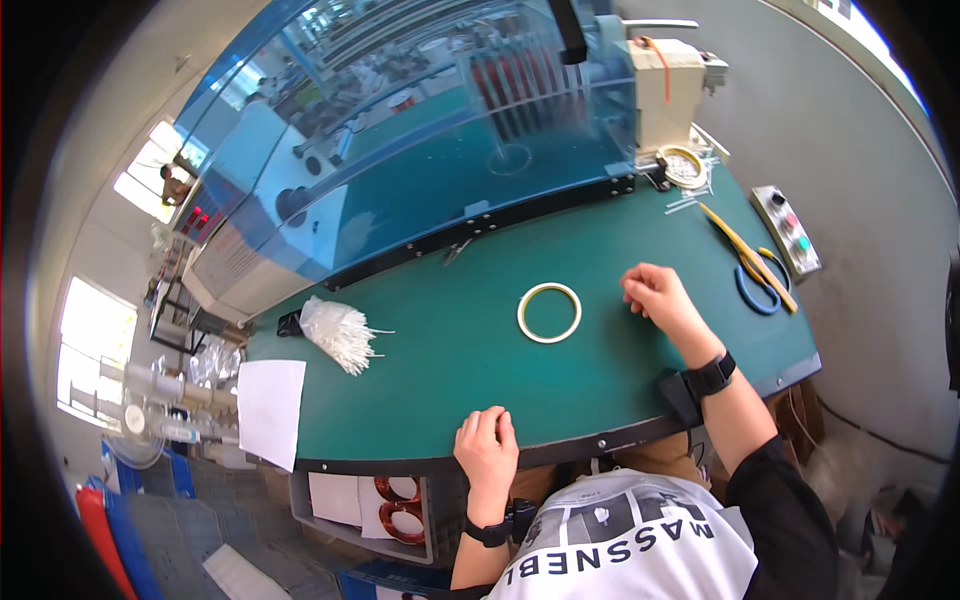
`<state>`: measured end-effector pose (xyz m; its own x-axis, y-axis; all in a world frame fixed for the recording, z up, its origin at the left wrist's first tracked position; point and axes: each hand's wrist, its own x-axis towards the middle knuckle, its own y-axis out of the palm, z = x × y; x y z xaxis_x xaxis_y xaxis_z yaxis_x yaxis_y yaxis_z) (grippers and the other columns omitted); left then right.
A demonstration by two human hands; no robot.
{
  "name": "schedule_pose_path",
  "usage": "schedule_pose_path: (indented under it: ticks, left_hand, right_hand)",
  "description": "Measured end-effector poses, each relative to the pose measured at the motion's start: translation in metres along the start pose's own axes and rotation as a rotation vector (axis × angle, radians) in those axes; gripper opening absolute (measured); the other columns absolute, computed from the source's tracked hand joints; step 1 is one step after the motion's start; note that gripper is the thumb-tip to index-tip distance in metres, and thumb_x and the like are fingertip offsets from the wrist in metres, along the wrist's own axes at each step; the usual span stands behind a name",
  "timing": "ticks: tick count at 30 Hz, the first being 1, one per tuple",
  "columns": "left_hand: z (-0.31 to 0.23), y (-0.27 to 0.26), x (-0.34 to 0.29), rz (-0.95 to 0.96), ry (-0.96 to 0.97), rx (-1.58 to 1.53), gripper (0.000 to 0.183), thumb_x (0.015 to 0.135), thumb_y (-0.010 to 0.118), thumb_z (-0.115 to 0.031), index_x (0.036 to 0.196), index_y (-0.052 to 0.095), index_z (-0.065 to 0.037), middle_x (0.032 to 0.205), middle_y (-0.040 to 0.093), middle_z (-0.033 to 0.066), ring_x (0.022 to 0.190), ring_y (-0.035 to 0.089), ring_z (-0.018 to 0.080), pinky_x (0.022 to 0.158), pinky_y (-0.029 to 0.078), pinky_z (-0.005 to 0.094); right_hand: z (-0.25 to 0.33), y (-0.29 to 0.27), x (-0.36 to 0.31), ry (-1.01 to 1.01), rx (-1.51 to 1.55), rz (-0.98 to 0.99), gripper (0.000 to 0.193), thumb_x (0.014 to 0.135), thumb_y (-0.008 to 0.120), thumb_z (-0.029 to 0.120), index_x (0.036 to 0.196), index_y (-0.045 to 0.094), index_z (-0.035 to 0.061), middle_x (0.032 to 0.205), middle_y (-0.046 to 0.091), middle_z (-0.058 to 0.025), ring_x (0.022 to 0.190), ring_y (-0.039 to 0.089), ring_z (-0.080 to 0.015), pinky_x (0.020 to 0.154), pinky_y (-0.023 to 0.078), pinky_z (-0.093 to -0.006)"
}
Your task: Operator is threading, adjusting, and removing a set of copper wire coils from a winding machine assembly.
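Observation:
My left hand [487,447] rests on the near edge of the green table [440,350], fingers curled down and holding nothing. My right hand [655,296] lies on the green surface farther right, fingers loosely curled, nothing visible in it. A yellowish tape ring [549,312] lies flat on the table a little to the left of my right hand, apart from it. Both wrists wear black bands.
A bundle of white ties [338,331] lies at the left. Yellow-and-blue scissors [755,270] and a button box [788,230] are at the right. A second tape roll [684,167] sits by the blue-shielded machine [420,150] at the back. White paper [270,410] hangs at the left edge.

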<state>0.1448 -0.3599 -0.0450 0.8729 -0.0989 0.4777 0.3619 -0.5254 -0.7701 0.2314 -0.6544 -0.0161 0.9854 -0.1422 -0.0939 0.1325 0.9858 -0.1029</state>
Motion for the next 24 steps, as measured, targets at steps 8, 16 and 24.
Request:
schedule_pose_path:
  ticks: [8, 16, 24]
  left_hand:
    - [0.034, -0.069, 0.071, 0.483, -0.034, -0.124, 0.02, 0.08, 0.066, -0.014, 0.097, 0.063, -0.002, 0.075, 0.061, 0.0114, 0.063, 0.06, 0.0245, 0.06, 0.048, 0.0335]
    - [0.02, -0.136, 0.244, 0.27, 0.448, 0.245, 0.026, 0.08, 0.064, -0.015, 0.102, 0.061, -0.001, 0.076, 0.062, 0.0146, 0.068, 0.061, 0.0268, 0.062, 0.048, 0.0343]
    - [-0.03, 0.01, 0.174, 0.782, 0.498, 0.014, 0.039, 0.078, 0.068, -0.026, 0.105, 0.054, -0.002, 0.1, 0.056, 0.0175, 0.085, 0.061, 0.0353, 0.076, 0.05, 0.043]
  right_hand:
    - [-0.024, -0.164, -0.015, -0.123, -1.046, -0.492, 0.021, 0.082, 0.063, 0.02, 0.095, 0.063, 0.0042, 0.092, 0.06, -0.0164, 0.087, 0.059, -0.0337, 0.075, 0.048, -0.0399]
    - [-0.043, -0.193, -0.034, -0.077, -1.236, -0.397, 0.016, 0.078, 0.063, 0.013, 0.09, 0.059, 0.0031, 0.087, 0.061, -0.015, 0.083, 0.06, -0.0336, 0.072, 0.048, -0.0419]
    - [-0.028, -0.112, -0.024, -0.257, -1.054, -0.128, 0.012, 0.077, 0.064, 0.007, 0.086, 0.059, 0.0023, 0.082, 0.06, -0.0151, 0.081, 0.059, -0.0349, 0.07, 0.047, -0.0433]
